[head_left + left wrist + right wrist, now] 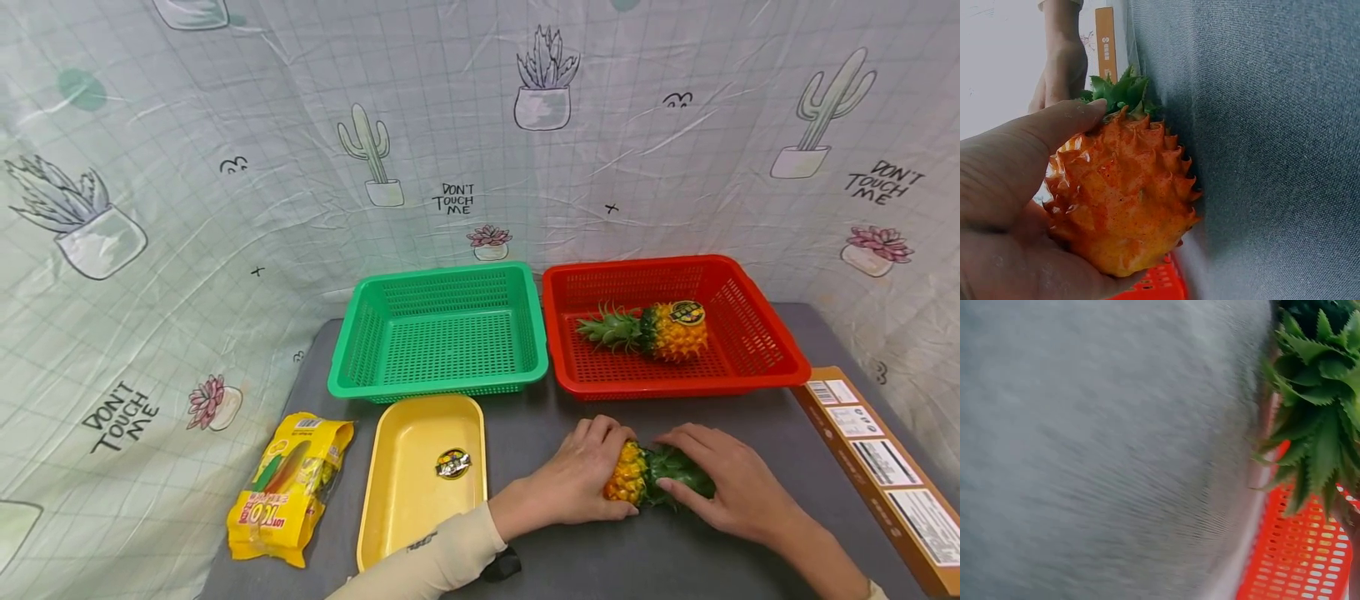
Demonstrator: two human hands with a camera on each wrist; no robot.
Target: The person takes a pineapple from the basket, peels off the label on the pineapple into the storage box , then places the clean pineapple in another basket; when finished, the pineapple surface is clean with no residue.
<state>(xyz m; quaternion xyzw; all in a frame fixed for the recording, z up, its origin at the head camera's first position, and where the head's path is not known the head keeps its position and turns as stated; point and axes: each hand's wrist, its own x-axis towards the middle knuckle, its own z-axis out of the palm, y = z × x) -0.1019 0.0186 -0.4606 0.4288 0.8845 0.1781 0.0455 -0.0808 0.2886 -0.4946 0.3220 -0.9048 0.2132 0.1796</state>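
A small orange-yellow pineapple (628, 477) lies on its side at the front of the grey table, its green crown (686, 473) pointing right. My left hand (576, 477) grips the fruit's body; in the left wrist view its thumb lies along the spiky skin up to the leaf base. Around the crown curls my right hand (738, 479), thumb on the near side and fingers on the far side. The right wrist view shows the crown's toothed leaves (1319, 425) close up, with most of that hand out of frame.
Behind the hands, a red basket (675, 387) holds another pineapple (678, 337) with a black-and-gold label. Left of it stands a green basket (438, 390). A yellow tray (412, 517) with a round sticker (453, 463) and a yellow bag (281, 492) lie left; a cardboard box (885, 467) lines the right edge.
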